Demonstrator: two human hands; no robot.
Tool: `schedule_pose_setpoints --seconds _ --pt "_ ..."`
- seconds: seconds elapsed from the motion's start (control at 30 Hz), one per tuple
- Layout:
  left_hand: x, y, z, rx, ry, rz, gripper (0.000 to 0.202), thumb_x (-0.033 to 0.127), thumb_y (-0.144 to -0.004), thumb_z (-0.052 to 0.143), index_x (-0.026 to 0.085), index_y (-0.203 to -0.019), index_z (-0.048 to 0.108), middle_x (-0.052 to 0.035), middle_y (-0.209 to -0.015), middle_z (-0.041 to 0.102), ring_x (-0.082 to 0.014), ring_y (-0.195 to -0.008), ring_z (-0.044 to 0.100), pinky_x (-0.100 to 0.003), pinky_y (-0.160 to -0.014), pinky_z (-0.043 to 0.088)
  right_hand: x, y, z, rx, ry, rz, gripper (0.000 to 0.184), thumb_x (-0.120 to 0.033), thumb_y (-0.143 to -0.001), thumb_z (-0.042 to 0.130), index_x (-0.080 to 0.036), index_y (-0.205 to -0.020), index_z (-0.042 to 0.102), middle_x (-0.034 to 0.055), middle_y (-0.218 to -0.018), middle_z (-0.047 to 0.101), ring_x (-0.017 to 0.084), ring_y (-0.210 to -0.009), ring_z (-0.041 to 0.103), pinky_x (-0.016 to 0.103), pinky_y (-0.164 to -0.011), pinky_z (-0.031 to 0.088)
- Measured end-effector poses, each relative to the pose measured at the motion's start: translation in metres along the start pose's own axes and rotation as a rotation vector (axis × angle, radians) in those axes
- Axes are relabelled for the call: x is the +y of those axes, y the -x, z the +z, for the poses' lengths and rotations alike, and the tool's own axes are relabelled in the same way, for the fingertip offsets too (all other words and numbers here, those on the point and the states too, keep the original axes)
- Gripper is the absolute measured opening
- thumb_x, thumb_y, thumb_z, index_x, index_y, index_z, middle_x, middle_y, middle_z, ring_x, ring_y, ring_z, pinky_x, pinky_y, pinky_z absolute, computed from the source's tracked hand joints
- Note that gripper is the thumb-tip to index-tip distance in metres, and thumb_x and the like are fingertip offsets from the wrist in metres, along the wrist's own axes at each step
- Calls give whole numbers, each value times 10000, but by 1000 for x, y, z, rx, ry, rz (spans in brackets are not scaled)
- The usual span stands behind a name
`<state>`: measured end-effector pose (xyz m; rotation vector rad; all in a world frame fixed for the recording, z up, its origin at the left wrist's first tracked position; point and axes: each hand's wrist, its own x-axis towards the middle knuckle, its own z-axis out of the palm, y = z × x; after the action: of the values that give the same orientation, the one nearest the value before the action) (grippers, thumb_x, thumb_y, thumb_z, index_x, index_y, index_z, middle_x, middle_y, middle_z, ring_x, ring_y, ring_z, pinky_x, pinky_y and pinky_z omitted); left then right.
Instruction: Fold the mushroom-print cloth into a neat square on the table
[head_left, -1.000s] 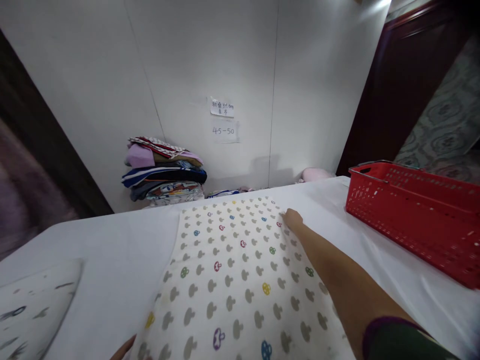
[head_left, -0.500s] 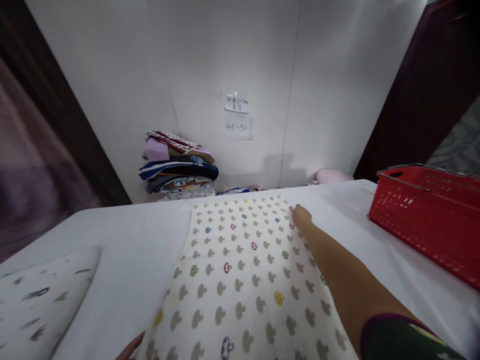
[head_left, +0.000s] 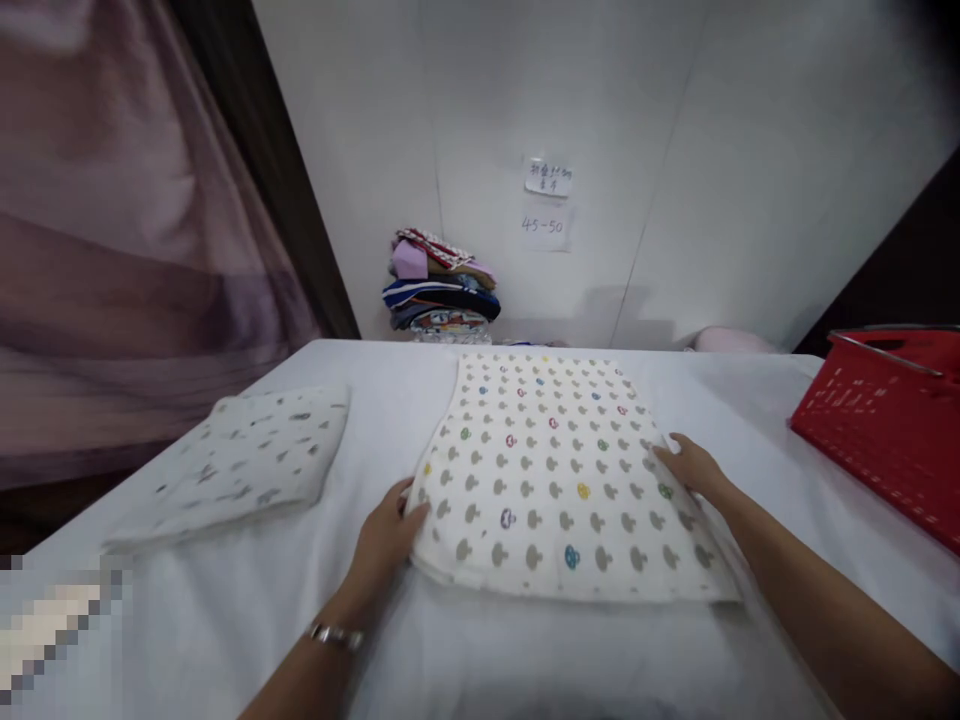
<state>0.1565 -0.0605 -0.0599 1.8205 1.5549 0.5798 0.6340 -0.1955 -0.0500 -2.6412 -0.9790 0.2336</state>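
A cream cloth (head_left: pixel 555 470) printed with grey and coloured mushrooms lies spread on the white-covered table in front of me. My left hand (head_left: pixel 390 530) is closed on its left edge, thumb on top and the other fingers partly hidden; a metal bracelet circles that wrist. On the opposite side, my right hand (head_left: pixel 694 465) pinches the cloth's right edge about midway along. The near edge of the cloth lies a little askew, its right corner reaching farther out. To the left rests a folded white cloth (head_left: pixel 255 460) with small dark leaf-like prints, apart from both hands.
A red plastic basket (head_left: pixel 877 420) with a metal handle stands on the table's right side. Beyond the far edge are a stack of folded clothes (head_left: pixel 442 285) and a pink item (head_left: pixel 731 341). Paper signs (head_left: pixel 546 225) hang on the wall; a curtain (head_left: pixel 135 220) hangs at left.
My right hand has come back from the cloth's far right corner to midway along its edge. My left hand shows more fully now. The view has shifted left, revealing the cloth's near edge.
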Motion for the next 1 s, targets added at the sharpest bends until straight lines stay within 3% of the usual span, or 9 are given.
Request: schedule_pose_setpoints --seconds 0.1,0.3,0.4,0.47,0.57,0.7,0.83,0.9,1.0 --pt "4 4 1 22 -29 28 475 362 -781 527 211 -1230 500 -50 -1031 677 -215 -937 632 -284 -782 473 23 47 -4 -128 -129 44 686 -501 -817 525 -139 -1383 387 135 -1040 653 248 -850 643 321 -699 491" --pt "12 10 4 107 -91 52 470 343 -769 573 179 -1207 527 -66 -987 670 -203 -884 625 -277 -740 471 56 122 -12 -140 -288 38 735 -542 -764 558 -163 -1374 401 101 -896 664 228 -700 635 321 -618 498" --pt "13 10 5 119 -104 66 453 382 -786 559 164 -1183 544 -72 -972 665 -196 -865 625 -273 -735 469 64 141 -16 -144 -180 -22 738 -553 -778 530 -155 -1381 381 91 -848 660 218 -629 613 337 -598 490" --pt "13 14 5 128 -112 85 464 424 -802 536 141 -1169 551 -89 -972 659 -204 -860 622 -290 -745 470 62 150 -18 -29 -9 -119 658 -513 -803 505 -148 -1345 430 115 -919 654 252 -733 620 369 -646 488" --pt "15 28 2 163 -126 140 476 467 -823 501 142 -1167 553 -118 -1097 613 -233 -962 587 -338 -823 453 45 166 -17 144 59 -366 443 -392 -844 459 -174 -1219 552 113 -1056 627 255 -884 604 378 -734 483" --pt "21 59 6 246 -181 504 353 424 -840 520 190 -1093 601 -92 -1157 578 -238 -1085 510 -366 -922 405 1 189 -5 1 -189 -743 287 -348 -885 434 -224 -1045 637 54 -973 660 193 -841 618 315 -718 504" --pt "28 82 20 50 -292 918 246 375 -835 572 218 -1012 640 -57 -1085 616 -218 -1035 524 -388 -911 395 -40 200 14 -65 -239 -1033 209 -314 -884 495 -247 -989 662 48 -1012 659 209 -969 594 350 -812 498" --pt "30 84 28 -53 -351 1010 202 340 -847 564 227 -990 652 -50 -1072 620 -214 -1016 529 -387 -882 395 -52 199 22 -84 -202 -1113 193 -290 -880 516 -245 -988 669 55 -1016 653 213 -996 575 355 -818 494" --pt "31 81 34 -135 -375 1014 169 298 -872 527 234 -920 675 -34 -984 642 -196 -942 544 -365 -827 399 -61 196 30 -125 -175 -1164 189 -259 -873 528 -243 -985 679 61 -1013 646 204 -969 573 336 -786 495"
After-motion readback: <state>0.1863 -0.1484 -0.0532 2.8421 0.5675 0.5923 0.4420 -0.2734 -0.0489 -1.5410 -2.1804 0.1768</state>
